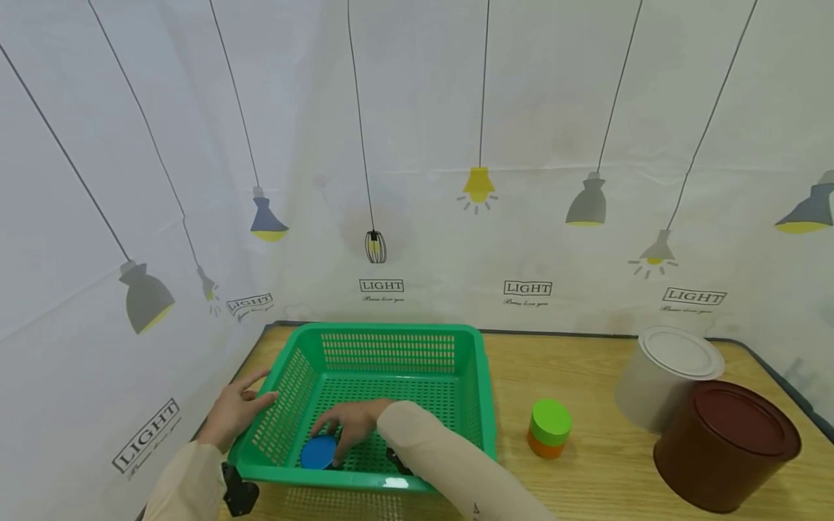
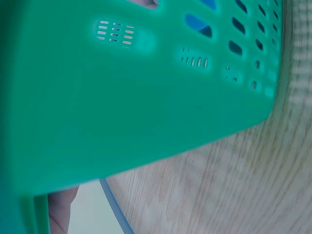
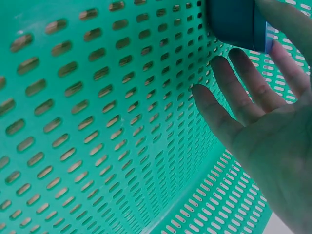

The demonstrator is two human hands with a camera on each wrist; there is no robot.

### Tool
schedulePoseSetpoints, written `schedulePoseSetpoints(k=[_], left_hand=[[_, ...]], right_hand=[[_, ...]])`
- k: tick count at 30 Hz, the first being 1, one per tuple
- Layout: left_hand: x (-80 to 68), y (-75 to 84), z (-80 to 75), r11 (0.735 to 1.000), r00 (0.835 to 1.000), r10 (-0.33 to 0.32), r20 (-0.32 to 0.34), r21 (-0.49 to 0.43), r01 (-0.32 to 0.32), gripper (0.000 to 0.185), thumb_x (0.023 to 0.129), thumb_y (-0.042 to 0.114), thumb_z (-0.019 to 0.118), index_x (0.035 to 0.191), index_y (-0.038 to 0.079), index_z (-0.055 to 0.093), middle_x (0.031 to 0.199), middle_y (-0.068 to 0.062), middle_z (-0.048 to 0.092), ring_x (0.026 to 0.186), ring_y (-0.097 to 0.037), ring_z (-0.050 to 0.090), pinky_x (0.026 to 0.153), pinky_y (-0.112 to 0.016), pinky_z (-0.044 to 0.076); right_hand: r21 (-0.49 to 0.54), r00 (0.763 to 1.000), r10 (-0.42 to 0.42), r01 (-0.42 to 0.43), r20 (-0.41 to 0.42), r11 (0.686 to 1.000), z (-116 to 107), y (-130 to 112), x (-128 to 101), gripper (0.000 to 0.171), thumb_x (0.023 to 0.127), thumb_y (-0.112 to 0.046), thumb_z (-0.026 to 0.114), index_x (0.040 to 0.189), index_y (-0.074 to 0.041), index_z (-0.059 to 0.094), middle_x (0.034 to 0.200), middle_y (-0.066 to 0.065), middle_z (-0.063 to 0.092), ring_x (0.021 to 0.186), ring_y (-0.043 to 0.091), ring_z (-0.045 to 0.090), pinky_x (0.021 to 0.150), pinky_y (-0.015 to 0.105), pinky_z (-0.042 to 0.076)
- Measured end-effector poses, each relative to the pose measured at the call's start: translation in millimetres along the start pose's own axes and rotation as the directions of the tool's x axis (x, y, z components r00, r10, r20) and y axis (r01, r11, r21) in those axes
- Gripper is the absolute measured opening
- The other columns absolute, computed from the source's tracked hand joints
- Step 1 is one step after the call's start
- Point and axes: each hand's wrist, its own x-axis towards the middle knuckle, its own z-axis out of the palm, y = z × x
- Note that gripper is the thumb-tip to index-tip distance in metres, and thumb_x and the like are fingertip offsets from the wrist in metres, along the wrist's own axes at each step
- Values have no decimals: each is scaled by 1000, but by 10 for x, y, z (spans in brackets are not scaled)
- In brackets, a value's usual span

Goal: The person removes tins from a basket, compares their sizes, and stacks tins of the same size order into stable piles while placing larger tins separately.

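Note:
A green plastic basket (image 1: 485, 391) with slotted walls stands on the wooden table. At its left side my left hand (image 1: 234, 409) grips the rim, thumb over the edge; the left wrist view shows the basket's outer wall (image 2: 122, 107) close up, hiding most of that hand. Inside the basket, near the front left corner, sits a round jar with a blue lid (image 1: 319, 452). My right hand (image 1: 355, 423) reaches in and holds this jar between thumb and index finger, while its other fingers (image 3: 243, 97) spread loosely beside the slotted wall.
Right of the basket stands a small jar with a lime green lid (image 1: 551, 422) and orange base. Farther right are a white lidded can (image 1: 664, 376) and a dark brown lidded can (image 1: 726, 445). A white sheet printed with lamps (image 1: 443, 239) hangs behind the table.

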Motion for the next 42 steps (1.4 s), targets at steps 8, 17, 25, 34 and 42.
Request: schedulePoseSetpoints(k=[8,17,25,34,42], left_hand=[[9,28,-2,997,999,-49,12,-63,50,64,87,25,58,140,8,26,123,-37,37,70,-19,60,57,-36,50],[14,22,-10,999,999,-46,13,-27,47,66,86,29,58,140,7,26,125,-38,35,83,-28,59,61,-37,50],[37,5,-12,996,997,-82,10,-25,82,68,85,30,60,140,8,26,124,-37,36,76,-20,59,59,-35,50],[29,15,-16,998,998,-69,7,-13,69,67,85,29,60,139,7,26,123,-37,37,78,-21,59,60,-35,49],[32,8,-2,995,996,-88,2,-44,88,65,86,25,59,140,9,26,121,-35,40,66,-17,59,56,-34,50]], right_hand=[[5,996,9,-9,-88,1000,0,3,-53,46,75,-15,72,116,-15,50,107,5,56,96,12,52,73,23,44],[-82,975,61,-80,-212,993,16,-31,-109,45,75,-25,72,111,-15,49,101,2,57,91,10,53,72,23,44],[-95,982,30,-48,-186,994,-3,-15,-98,57,75,-25,72,125,-16,45,115,5,54,103,14,51,79,25,43],[-115,991,-54,40,-122,993,-23,5,-14,62,75,-9,71,131,-17,45,128,3,45,112,13,45,82,21,41],[-122,990,-29,13,-136,992,-11,10,-10,56,74,-11,72,125,-18,50,125,2,48,113,13,45,84,23,41]])
